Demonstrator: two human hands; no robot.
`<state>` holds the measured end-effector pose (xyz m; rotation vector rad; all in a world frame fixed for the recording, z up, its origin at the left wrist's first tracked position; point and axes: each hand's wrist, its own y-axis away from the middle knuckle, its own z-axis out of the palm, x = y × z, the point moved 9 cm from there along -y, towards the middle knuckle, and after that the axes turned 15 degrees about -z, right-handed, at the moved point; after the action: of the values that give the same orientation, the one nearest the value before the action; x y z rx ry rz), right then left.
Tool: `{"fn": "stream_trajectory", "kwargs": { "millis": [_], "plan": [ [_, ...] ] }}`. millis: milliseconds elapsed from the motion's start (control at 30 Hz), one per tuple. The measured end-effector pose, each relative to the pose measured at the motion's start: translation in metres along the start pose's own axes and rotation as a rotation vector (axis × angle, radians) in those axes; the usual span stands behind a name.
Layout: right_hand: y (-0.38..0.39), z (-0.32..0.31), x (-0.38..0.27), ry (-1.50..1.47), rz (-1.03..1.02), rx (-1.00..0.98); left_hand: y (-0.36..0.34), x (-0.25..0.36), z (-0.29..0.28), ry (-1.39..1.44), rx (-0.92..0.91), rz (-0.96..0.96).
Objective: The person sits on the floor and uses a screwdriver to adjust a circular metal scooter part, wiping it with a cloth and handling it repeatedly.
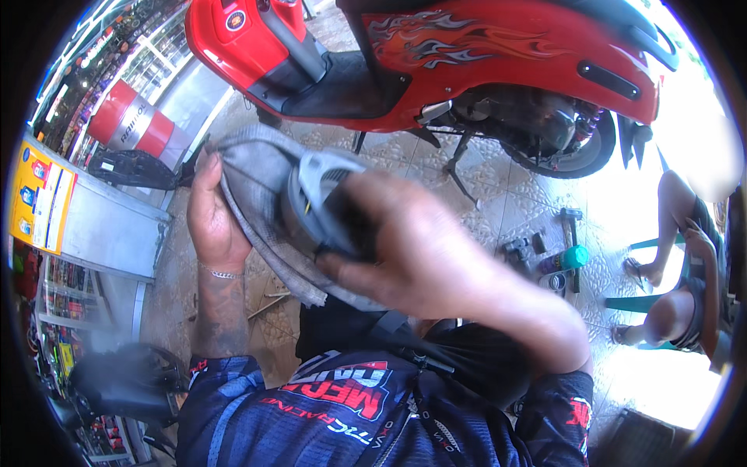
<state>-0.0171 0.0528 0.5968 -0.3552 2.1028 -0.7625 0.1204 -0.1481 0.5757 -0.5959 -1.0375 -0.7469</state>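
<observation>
My left hand [216, 214] is closed on the edge of a grey cloth [253, 183], thumb in front and most fingers hidden behind it. The cloth hangs open in front of my chest. My right hand [424, 245], blurred by motion, grips a round grey metal part [307, 194] with a raised rim and a dark inside. That part lies against the cloth, and its exact kind cannot be made out. My right fingers reach round its near side and partly hide it.
A red scooter [459, 50] with flame graphics stands ahead on its stand [459, 167]. Tools [570, 226] and a teal-capped can [574, 257] lie on the tiled floor at right. Another person's leg [673, 218] is at far right. A red-and-white drum [128, 117] and shelves line the left.
</observation>
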Motion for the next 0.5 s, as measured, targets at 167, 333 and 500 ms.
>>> {"fn": "stream_trajectory", "kwargs": {
  "millis": [167,333,500],
  "plan": [
    [0.031,0.091,0.049,0.193,-0.045,-0.312,0.011,-0.079,-0.072,-0.053,0.223,-0.196],
    [0.055,0.106,0.058,0.352,-0.343,-0.484,0.019,-0.135,-0.086,-0.022,0.259,-0.338],
    [0.053,0.079,0.065,0.397,-0.382,-0.324,0.013,-0.140,-0.074,-0.126,0.216,-0.330]
  ]
}}
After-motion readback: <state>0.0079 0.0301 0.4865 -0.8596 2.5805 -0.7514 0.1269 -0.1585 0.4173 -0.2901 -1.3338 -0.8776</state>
